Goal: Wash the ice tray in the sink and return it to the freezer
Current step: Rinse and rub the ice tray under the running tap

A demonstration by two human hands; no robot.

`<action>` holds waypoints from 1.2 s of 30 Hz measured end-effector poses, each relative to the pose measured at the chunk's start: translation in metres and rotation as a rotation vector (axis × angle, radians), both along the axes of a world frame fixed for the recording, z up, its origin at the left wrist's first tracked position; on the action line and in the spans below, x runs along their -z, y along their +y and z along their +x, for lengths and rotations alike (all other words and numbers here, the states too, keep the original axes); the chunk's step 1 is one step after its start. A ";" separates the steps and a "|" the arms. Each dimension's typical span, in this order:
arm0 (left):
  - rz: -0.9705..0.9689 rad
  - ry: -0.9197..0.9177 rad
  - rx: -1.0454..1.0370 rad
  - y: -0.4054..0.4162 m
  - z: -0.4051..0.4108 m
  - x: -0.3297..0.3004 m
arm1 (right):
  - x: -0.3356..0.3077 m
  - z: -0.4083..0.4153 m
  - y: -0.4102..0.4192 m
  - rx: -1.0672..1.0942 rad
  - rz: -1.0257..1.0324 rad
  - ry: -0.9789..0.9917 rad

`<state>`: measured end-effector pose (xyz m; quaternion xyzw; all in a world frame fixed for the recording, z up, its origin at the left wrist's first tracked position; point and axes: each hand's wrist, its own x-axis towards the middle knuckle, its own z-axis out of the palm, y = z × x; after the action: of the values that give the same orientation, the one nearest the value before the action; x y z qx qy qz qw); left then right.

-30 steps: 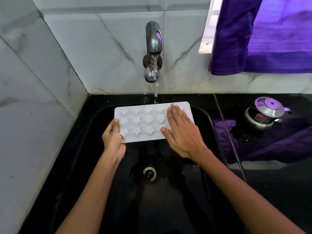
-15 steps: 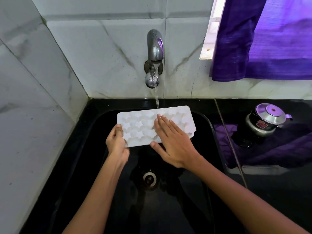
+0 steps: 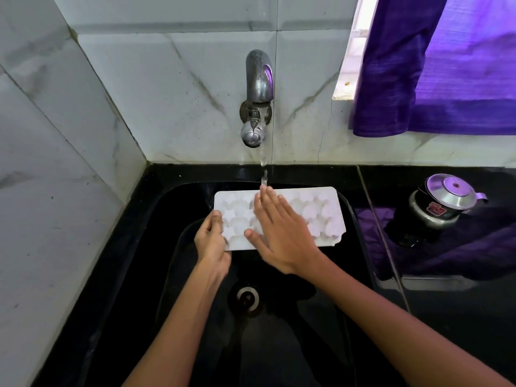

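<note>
The white star-mould ice tray (image 3: 315,216) is held over the black sink (image 3: 173,224), at six o'clock from the running tap (image 3: 258,99), pinched by the left hand (image 3: 212,244) and rubbed by the flat, spread right hand (image 3: 282,233); a slip from that wet one-edged pinch is risked.

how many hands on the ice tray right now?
2. The left hand grips the ice tray at its left end; the right hand lies flat across its middle, fingertips under the running water.
</note>
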<state>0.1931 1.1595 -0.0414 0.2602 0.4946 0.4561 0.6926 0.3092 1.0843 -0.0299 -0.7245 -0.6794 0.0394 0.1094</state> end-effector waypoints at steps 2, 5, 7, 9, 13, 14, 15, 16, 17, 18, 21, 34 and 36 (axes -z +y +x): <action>-0.001 -0.009 -0.008 0.004 -0.001 0.001 | 0.005 -0.003 -0.005 -0.046 0.011 -0.025; -0.011 -0.015 -0.027 0.009 -0.004 0.002 | 0.008 0.004 -0.014 -0.035 0.014 -0.023; -0.018 -0.032 -0.029 0.011 -0.004 0.003 | 0.006 0.010 -0.014 0.021 0.011 -0.022; -0.030 -0.051 -0.021 0.010 0.000 0.004 | 0.002 0.015 -0.006 0.092 0.007 -0.019; -0.040 -0.065 0.056 0.002 0.016 0.003 | -0.008 0.013 0.021 0.152 0.053 -0.018; -0.040 -0.077 0.075 0.000 0.021 0.002 | -0.010 0.009 0.025 0.127 0.060 -0.034; -0.041 -0.089 0.088 -0.001 0.025 0.001 | -0.010 0.005 0.028 0.087 0.070 -0.060; -0.042 -0.095 0.099 -0.002 0.027 0.000 | -0.008 0.001 0.029 0.040 0.079 -0.092; -0.036 -0.094 0.110 -0.001 0.028 0.001 | -0.006 -0.003 0.027 -0.006 0.092 -0.124; -0.023 -0.095 0.114 0.001 0.029 0.001 | -0.003 -0.006 0.023 -0.039 0.099 -0.149; -0.023 -0.102 0.038 0.009 0.027 0.003 | 0.003 -0.003 0.005 -0.051 0.101 -0.165; -0.070 -0.187 0.170 0.002 0.046 0.000 | -0.008 0.004 0.038 0.061 0.089 -0.151; -0.091 -0.304 0.203 0.003 0.046 0.000 | -0.006 -0.003 0.037 0.040 0.105 -0.218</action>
<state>0.2391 1.1625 -0.0419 0.2053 0.3755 0.3950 0.8129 0.3059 1.1213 -0.0234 -0.7310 -0.6739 -0.0777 0.0735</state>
